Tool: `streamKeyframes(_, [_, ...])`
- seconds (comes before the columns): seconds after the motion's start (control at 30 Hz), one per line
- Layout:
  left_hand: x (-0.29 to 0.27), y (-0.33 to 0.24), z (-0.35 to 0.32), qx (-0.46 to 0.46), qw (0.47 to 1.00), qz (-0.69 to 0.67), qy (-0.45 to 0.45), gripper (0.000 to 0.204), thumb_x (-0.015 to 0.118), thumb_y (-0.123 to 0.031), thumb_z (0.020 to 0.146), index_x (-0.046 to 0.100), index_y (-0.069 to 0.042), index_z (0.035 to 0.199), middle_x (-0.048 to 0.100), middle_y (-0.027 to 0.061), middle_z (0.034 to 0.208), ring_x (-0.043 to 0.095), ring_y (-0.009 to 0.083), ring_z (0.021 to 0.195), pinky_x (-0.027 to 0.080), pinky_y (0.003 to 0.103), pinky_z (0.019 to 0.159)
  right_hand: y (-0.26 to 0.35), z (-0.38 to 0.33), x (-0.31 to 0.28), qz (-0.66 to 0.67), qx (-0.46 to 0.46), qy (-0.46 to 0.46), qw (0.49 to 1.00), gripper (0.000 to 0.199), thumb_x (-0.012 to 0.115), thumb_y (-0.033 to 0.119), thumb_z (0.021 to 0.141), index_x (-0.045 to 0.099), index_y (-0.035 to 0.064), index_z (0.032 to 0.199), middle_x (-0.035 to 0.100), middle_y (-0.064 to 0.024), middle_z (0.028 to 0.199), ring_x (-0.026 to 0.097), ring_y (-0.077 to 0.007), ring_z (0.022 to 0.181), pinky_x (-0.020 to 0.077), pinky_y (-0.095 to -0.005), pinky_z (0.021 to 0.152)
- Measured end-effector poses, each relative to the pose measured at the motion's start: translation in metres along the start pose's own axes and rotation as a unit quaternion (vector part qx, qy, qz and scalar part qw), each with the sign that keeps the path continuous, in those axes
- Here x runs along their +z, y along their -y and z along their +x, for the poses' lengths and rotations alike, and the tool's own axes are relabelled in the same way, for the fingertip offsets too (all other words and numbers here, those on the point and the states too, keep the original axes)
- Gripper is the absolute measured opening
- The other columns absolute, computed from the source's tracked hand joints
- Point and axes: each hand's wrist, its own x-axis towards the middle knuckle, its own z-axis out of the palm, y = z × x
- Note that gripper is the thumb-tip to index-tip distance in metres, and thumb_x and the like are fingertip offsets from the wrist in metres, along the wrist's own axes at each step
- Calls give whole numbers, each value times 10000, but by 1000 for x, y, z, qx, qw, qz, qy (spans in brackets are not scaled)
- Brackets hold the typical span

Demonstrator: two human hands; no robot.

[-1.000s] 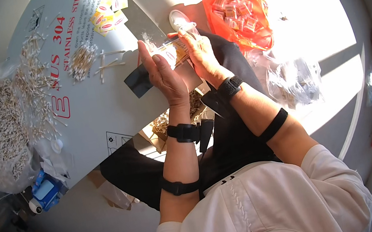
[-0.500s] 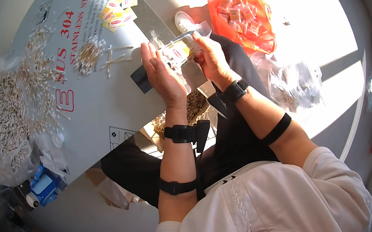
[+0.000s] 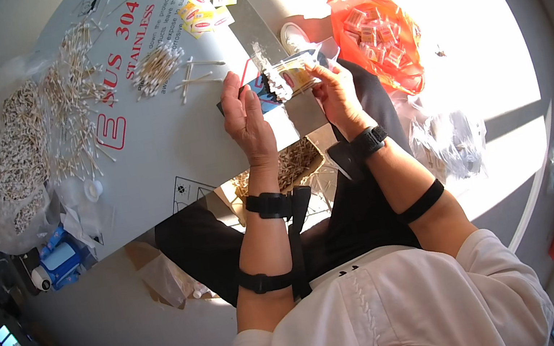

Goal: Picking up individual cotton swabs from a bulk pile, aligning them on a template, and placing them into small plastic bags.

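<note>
my left hand (image 3: pixel 245 116) was curled around the near end of a small clear packet (image 3: pixel 290 77) with a yellow and red label, and my right hand (image 3: pixel 333 90) was pinching its other end between thumb and fingers, so both hands were closed on the same little pack. it looked stuffed with cotton swabs, held up just above the far edge of the grey board (image 3: pixel 162 141) in front of me, with a dark flat thing (image 3: pixel 257 96) tucked under it against my left palm, couldn't tell what that was. there was a black band on my left wrist (image 3: pixel 269 205), another higher on that forearm, and a black watch (image 3: pixel 367 142) on my right wrist.

just past my left hand a small bundle of cotton swabs (image 3: pixel 157 68) sat on the board with a few loose ones beside it. a handful of little yellow labels (image 3: pixel 202 11) lay near the far edge. further left the swabs were scattered all over, next to a big clear bag (image 3: pixel 5 167) full of them at the board's left end. a blue and white tape dispenser kind of thing (image 3: pixel 57 259) sat near that corner.

off to my right an orange plastic bag (image 3: pixel 378 35) held a pile of finished packets, well apart from the board. nearer me on that side was a heap of clear empty wrappers (image 3: pixel 448 144) on the sunlit floor. under the board by my lap there was another pile of swabs (image 3: pixel 290 165).
</note>
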Motion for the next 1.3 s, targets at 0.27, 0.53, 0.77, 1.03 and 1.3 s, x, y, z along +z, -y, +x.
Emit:
streamKeyframes(0.27, [-33,-13,24,82,968,236,13,207,597,-50,904,634,-44,1108,619,73,1084,567,231,981,459,318,827,-1,-23,3,-79,8,-54,995,169,790,47,764,654,66,863,615,44,733,502,-35,582,388,-189,549])
streamKeyframes(0.53, [27,-3,58,167,823,508,195,104,646,-153,835,702,-203,907,601,21,995,507,279,1006,393,434,881,-8,-29,12,-47,-21,-54,997,131,759,-18,784,678,27,877,681,-11,809,601,-78,675,480,-216,645])
streamKeyframes(0.77, [28,5,57,192,820,509,178,85,675,-122,760,651,-190,804,566,3,919,507,280,965,395,447,822,-11,-31,16,-104,-44,-67,991,153,770,-35,770,633,27,801,663,-8,772,588,-72,656,485,-216,615])
streamKeyframes(1.03, [28,9,57,208,821,500,183,114,694,-75,728,615,-135,784,558,49,939,484,286,981,377,445,831,-21,-27,8,-64,-33,-79,994,285,785,-65,716,537,76,713,618,-1,721,557,-88,621,470,-229,610])
streamKeyframes(1.3, [26,11,60,210,820,497,190,137,697,-66,694,611,-146,764,562,30,920,493,286,965,384,452,812,-18,-29,12,-92,-25,-56,994,295,784,-72,678,549,75,779,610,-3,724,580,-98,665,499,-253,659])
